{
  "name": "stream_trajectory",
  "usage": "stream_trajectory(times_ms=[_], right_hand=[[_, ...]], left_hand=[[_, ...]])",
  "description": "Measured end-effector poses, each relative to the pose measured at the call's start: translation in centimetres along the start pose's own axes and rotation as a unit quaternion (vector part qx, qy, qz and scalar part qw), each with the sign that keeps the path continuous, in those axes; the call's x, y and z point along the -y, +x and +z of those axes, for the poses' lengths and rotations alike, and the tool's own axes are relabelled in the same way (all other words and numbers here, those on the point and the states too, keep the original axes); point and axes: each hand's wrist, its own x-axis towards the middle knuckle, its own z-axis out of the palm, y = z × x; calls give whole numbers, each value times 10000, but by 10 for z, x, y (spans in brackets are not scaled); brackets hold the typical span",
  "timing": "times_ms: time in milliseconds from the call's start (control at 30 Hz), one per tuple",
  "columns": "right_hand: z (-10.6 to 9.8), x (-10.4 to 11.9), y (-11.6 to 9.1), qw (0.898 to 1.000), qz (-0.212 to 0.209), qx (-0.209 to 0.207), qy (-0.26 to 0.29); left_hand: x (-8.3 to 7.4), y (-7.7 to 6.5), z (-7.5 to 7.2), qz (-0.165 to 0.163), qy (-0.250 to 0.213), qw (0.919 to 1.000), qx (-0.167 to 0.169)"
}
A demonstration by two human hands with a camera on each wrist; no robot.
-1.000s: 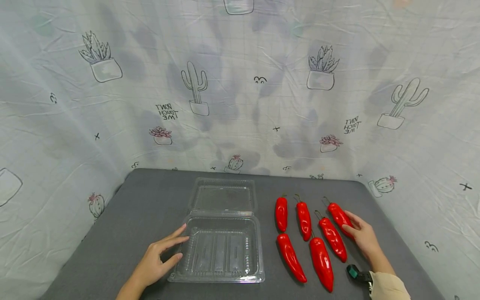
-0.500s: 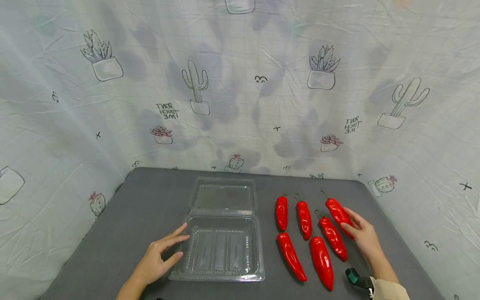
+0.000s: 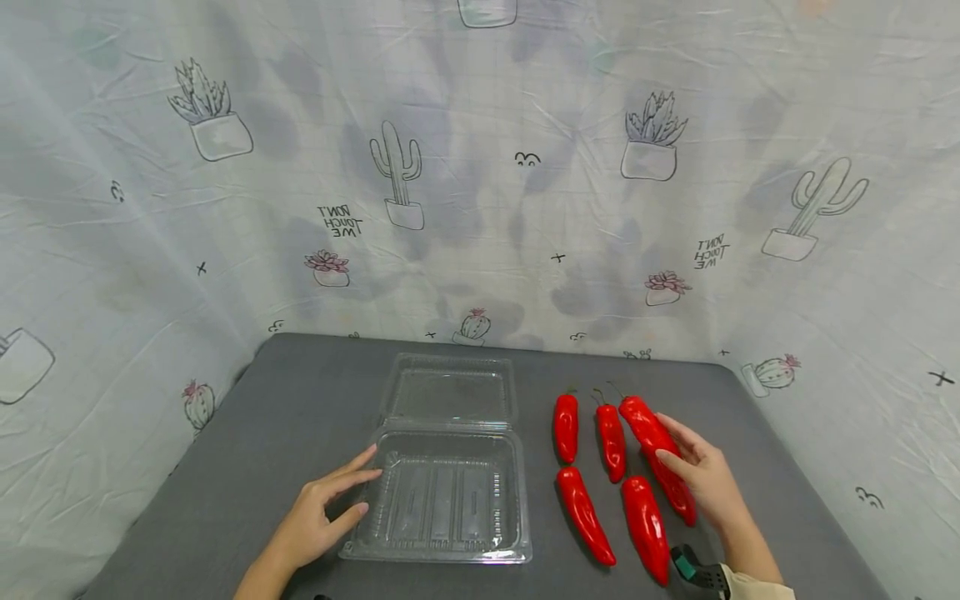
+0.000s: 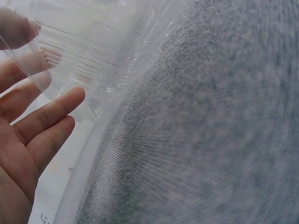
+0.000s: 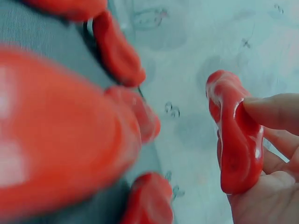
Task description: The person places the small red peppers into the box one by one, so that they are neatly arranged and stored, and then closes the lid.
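Currently held chili pepper (image 3: 642, 421): red, pinched between thumb and fingers of the right hand (image 3: 701, 475); overlaps another pepper (image 3: 681, 500) in head view.
Left hand (image 3: 313, 512): fingers spread wide at the left wall of the clear clamshell container (image 3: 438, 556).
Container lid (image 3: 453, 392): folded back, on the gray surface (image 3: 300, 408).

Grey table (image 3: 315, 400); on it, opened clear plastic container (image 3: 435, 557), five red peppers (image 3: 585, 515) right of container.

The outstretched left hand (image 4: 23, 144) touches a clear, ribbed plastic container (image 4: 100, 44) beside grey fabric (image 4: 210, 116).
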Motion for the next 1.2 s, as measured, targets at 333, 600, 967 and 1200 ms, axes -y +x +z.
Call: stream_trajectory(times_ms=[333, 600, 967, 1200], right_hand=[[34, 17, -3, 9952, -439, 589, 642], [60, 31, -3, 9902, -585, 988, 797], [97, 45, -2, 9788, -733, 1508, 1174], [120, 60, -2, 9658, -905, 1954, 1447]], left_hand=[[1, -1, 0, -43, 31, 10000, -24], [1, -1, 1, -49, 23, 10000, 12], [2, -1, 2, 3, 21, 10000, -46], [2, -1, 2, -5, 120, 9999, -83]])
